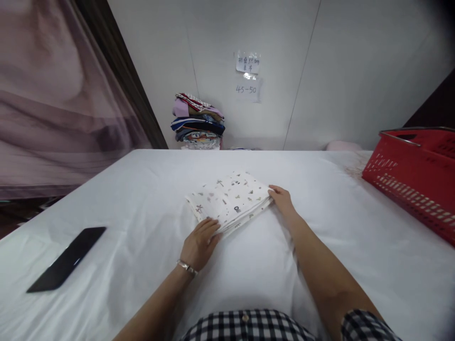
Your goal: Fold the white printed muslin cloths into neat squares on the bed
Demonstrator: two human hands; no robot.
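Note:
A folded white cloth (231,196) with small printed figures lies at a slant on the white-covered table, its layers showing along the near edge. My left hand (201,242), with a bracelet at the wrist, grips the cloth's near left corner, fingers on top and thumb at the near edge. At the right corner, my right hand (282,199) pinches the layers between thumb and fingers. Both hands touch the same cloth, which rests on the table.
A flat black object (67,259) lies on the table (142,189) at left. A red basket (415,175) stands at the right edge. Behind the table is a stack of folded fabrics (199,121); paper signs (248,76) hang on the wall. A pink curtain (53,104) hangs at left.

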